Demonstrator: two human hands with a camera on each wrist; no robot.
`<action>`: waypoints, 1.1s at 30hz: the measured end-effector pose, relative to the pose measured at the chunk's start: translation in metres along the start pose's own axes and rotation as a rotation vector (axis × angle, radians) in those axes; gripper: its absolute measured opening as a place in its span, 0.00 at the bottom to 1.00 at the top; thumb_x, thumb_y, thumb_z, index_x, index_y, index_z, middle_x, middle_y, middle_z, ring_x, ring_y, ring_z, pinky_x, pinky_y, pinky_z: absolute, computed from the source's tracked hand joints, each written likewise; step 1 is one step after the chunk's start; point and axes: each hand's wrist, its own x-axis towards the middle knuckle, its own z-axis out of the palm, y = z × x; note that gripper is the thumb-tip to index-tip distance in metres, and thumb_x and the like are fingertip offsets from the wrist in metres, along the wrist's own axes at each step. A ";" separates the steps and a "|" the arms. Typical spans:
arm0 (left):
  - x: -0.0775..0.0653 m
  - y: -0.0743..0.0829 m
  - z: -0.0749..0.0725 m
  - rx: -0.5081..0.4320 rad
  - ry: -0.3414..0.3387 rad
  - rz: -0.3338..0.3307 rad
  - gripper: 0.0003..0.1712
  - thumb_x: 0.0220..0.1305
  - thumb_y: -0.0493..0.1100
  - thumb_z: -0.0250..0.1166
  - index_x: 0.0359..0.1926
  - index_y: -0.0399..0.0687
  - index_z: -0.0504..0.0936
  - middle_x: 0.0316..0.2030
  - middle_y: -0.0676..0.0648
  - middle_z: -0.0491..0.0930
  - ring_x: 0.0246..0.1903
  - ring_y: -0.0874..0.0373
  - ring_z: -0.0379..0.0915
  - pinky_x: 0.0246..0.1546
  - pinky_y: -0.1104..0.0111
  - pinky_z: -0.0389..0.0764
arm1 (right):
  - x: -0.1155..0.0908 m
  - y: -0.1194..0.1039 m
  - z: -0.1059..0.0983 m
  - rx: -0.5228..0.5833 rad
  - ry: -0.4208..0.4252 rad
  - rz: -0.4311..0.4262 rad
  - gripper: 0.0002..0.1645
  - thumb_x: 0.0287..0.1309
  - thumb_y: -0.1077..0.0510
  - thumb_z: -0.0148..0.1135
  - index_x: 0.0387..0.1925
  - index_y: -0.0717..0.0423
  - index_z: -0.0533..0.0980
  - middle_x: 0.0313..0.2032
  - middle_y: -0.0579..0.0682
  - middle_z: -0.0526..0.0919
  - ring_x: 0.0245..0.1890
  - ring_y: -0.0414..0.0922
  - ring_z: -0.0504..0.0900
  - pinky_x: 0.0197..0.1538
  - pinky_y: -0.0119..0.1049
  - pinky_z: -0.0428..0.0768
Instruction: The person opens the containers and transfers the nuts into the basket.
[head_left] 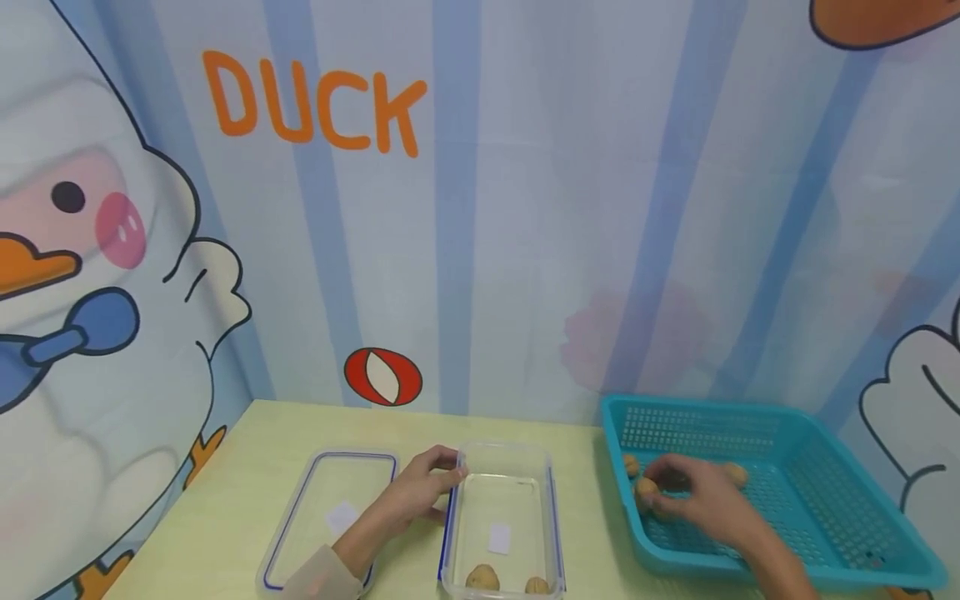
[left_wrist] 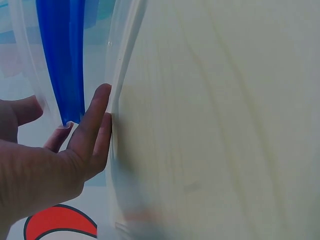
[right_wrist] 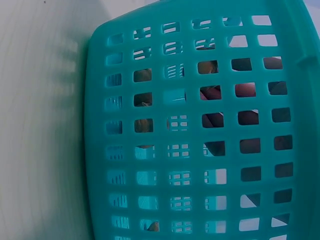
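Observation:
My left hand [head_left: 423, 483] grips a clear plastic food container [head_left: 510, 492] by its far left corner, thumb at the rim and fingers along the outside. Its blue side clip [left_wrist: 62, 60] shows beside those fingers in the left wrist view. Two walnuts lie at the container's near end, a larger one [head_left: 482, 577] and a smaller one [head_left: 537, 585]. Inside the turquoise basket [head_left: 810, 492], my right hand [head_left: 697, 492] pinches a walnut [head_left: 645, 489] between thumb and fingers. In the right wrist view the basket wall [right_wrist: 192, 165] mostly hides that hand.
A clear lid with a blue seal [head_left: 337, 454] lies flat on the pale table [head_left: 577, 492], left of the container and partly under my left forearm. More walnuts [head_left: 737, 475] sit in the basket. Behind the table hangs a striped duck-print curtain [head_left: 517, 250].

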 end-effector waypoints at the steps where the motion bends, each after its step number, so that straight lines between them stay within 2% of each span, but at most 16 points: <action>1: 0.000 0.000 0.000 -0.003 -0.001 0.000 0.26 0.79 0.47 0.63 0.67 0.35 0.72 0.62 0.38 0.75 0.62 0.34 0.74 0.42 0.48 0.91 | 0.000 0.000 0.000 0.008 -0.012 -0.008 0.21 0.69 0.50 0.72 0.55 0.58 0.81 0.49 0.48 0.86 0.50 0.48 0.85 0.52 0.44 0.87; 5: -0.001 -0.002 0.000 -0.014 -0.011 0.001 0.25 0.79 0.46 0.63 0.66 0.34 0.72 0.62 0.38 0.75 0.62 0.33 0.74 0.43 0.48 0.91 | -0.001 0.002 0.000 0.031 -0.055 -0.039 0.17 0.71 0.50 0.70 0.53 0.56 0.81 0.47 0.48 0.85 0.47 0.41 0.84 0.48 0.39 0.86; 9: 0.001 -0.003 0.000 -0.021 -0.010 -0.002 0.25 0.79 0.46 0.63 0.66 0.34 0.72 0.62 0.38 0.74 0.62 0.33 0.73 0.43 0.47 0.90 | 0.000 0.001 0.000 0.031 -0.077 -0.050 0.16 0.71 0.50 0.70 0.52 0.54 0.82 0.46 0.47 0.85 0.46 0.39 0.83 0.47 0.39 0.86; 17: 0.004 -0.003 0.000 -0.012 -0.001 0.002 0.24 0.79 0.46 0.63 0.66 0.35 0.73 0.62 0.38 0.75 0.63 0.32 0.73 0.43 0.47 0.91 | 0.002 0.002 -0.001 0.024 -0.100 -0.031 0.17 0.69 0.50 0.71 0.52 0.55 0.81 0.47 0.48 0.85 0.47 0.40 0.84 0.47 0.39 0.86; 21: 0.003 -0.004 0.001 -0.011 -0.001 -0.003 0.24 0.79 0.46 0.63 0.65 0.35 0.73 0.61 0.39 0.75 0.62 0.33 0.74 0.42 0.47 0.91 | 0.001 0.003 0.000 0.042 -0.098 -0.009 0.20 0.70 0.50 0.71 0.55 0.58 0.81 0.50 0.50 0.85 0.50 0.48 0.85 0.49 0.40 0.87; 25: 0.003 -0.002 0.000 -0.006 0.002 -0.009 0.25 0.79 0.47 0.64 0.66 0.35 0.73 0.62 0.39 0.75 0.63 0.33 0.74 0.43 0.47 0.90 | 0.000 0.000 0.000 0.043 -0.035 -0.003 0.23 0.71 0.51 0.70 0.58 0.61 0.80 0.52 0.54 0.85 0.52 0.55 0.84 0.53 0.44 0.86; 29: 0.003 -0.001 -0.001 -0.002 0.000 -0.016 0.25 0.79 0.47 0.64 0.66 0.36 0.73 0.62 0.39 0.76 0.64 0.32 0.73 0.44 0.46 0.90 | 0.002 -0.009 0.003 -0.019 0.102 0.003 0.21 0.70 0.48 0.71 0.55 0.57 0.81 0.51 0.53 0.86 0.51 0.51 0.85 0.54 0.45 0.86; 33: 0.003 -0.001 -0.002 -0.007 -0.002 -0.014 0.25 0.79 0.46 0.64 0.66 0.35 0.72 0.61 0.39 0.76 0.64 0.31 0.72 0.45 0.45 0.90 | 0.004 -0.029 0.010 -0.079 0.245 -0.058 0.17 0.69 0.48 0.72 0.53 0.51 0.83 0.49 0.47 0.87 0.49 0.47 0.86 0.52 0.43 0.87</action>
